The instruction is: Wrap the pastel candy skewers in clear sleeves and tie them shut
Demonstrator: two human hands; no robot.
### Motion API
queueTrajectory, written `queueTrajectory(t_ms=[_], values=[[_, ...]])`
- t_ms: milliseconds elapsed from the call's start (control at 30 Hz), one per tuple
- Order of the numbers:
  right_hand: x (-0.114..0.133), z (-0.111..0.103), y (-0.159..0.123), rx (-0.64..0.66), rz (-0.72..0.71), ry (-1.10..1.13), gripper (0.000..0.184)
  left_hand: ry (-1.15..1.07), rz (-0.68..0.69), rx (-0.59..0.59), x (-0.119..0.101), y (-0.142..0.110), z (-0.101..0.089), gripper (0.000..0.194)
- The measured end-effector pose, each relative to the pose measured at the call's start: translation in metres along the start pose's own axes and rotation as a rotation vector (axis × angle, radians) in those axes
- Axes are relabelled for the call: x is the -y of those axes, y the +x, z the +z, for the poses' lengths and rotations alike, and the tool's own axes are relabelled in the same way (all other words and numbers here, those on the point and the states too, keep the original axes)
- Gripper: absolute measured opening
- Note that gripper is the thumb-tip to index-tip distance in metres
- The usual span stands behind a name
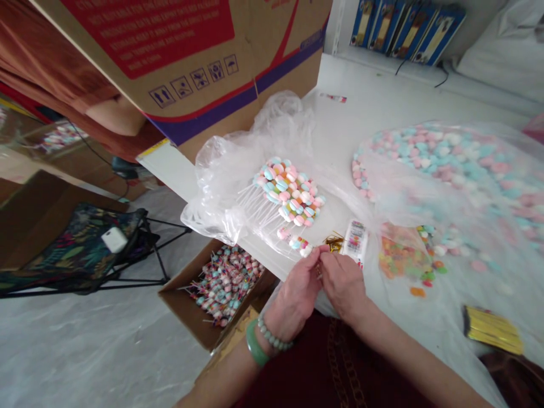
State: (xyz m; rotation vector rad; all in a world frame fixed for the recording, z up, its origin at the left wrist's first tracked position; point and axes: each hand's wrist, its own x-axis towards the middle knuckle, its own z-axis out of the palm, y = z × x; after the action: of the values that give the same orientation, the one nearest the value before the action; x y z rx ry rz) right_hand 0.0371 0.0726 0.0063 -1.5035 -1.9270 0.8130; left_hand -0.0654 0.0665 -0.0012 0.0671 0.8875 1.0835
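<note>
My left hand [298, 290] is closed around the near end of a marshmallow skewer [293, 239], whose pink, white and colored candies point away from me over the table edge. Pressed against it, my right hand [343, 283] has its fingers pinched together; a small goldish bit shows between the hands, but what the right fingers grip is hidden. Just beyond them lie gold twist ties [334, 243] and a small stack of printed clear wrappers [356, 239]. A pile of marshmallow skewers [291, 190] with white sticks rests on clear plastic further off.
Loose marshmallows [442, 153] under plastic sheeting and gummy candies [402, 252] lie to the right, with a gold bundle [493, 328] nearer. A large carton [204, 68] stands behind. Below the table edge, an open box [229, 283] holds many skewers. A folding chair [85, 243] and another person's arm [114, 116] are left.
</note>
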Motion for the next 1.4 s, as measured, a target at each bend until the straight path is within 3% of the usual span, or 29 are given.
queueTrajectory(t_ms=[133, 200, 233, 333, 400, 467, 533, 600, 767, 867, 1000, 1167, 1267, 1400], values=[[-0.004, -0.001, 0.018, 0.34, 0.624, 0.95, 0.014, -0.027, 0.043, 0.075, -0.007, -0.003, -0.008, 0.043], [-0.003, -0.001, 0.02, 0.462, 0.838, 1.22, 0.022, 0.095, 0.097, 0.077, -0.012, -0.006, -0.013, 0.048], [-0.001, -0.001, 0.02, 0.481, 0.875, 1.269, 0.024, 0.161, 0.112, 0.066, -0.014, -0.007, -0.015, 0.049], [0.002, 0.0, 0.022, 0.431, 0.682, 1.054, 0.02, 0.277, 0.177, 0.002, -0.023, -0.011, -0.021, 0.038], [0.0, 0.001, 0.031, 0.288, 0.47, 0.705, 0.017, 0.295, 0.216, -0.046, -0.03, -0.012, -0.025, 0.028], [-0.005, 0.003, 0.049, 0.079, 0.364, 0.434, 0.014, 0.296, 0.155, -0.031, -0.035, -0.011, -0.031, 0.026], [-0.012, 0.009, 0.071, -0.09, 0.401, 0.385, 0.017, 0.262, -0.012, 0.006, -0.038, -0.01, -0.037, 0.025], [-0.019, 0.018, 0.094, -0.146, 0.45, 0.428, 0.018, 0.194, -0.164, -0.036, -0.039, -0.009, -0.042, 0.02], [-0.026, 0.04, 0.121, -0.2, 0.47, 0.465, 0.021, 0.133, -0.218, -0.3, -0.039, -0.01, -0.045, 0.018], [-0.025, 0.039, 0.118, -0.229, 0.458, 0.489, 0.019, 0.192, -0.168, -0.373, -0.036, -0.014, -0.047, 0.017], [-0.021, 0.02, 0.106, -0.244, 0.449, 0.606, 0.012, 0.252, -0.012, -0.401, -0.034, -0.024, -0.048, 0.018], [0.002, -0.013, 0.074, -0.011, 0.372, 0.852, 0.01, 0.304, 0.094, -0.35, -0.038, -0.03, -0.033, 0.02], [0.02, -0.019, 0.049, 0.158, 0.204, 0.732, 0.008, 0.331, 0.048, -0.272, -0.037, -0.026, -0.021, 0.015], [0.023, -0.014, 0.026, 0.112, -0.068, 0.326, 0.012, 0.376, 0.025, -0.145, -0.031, -0.021, -0.01, 0.022]])
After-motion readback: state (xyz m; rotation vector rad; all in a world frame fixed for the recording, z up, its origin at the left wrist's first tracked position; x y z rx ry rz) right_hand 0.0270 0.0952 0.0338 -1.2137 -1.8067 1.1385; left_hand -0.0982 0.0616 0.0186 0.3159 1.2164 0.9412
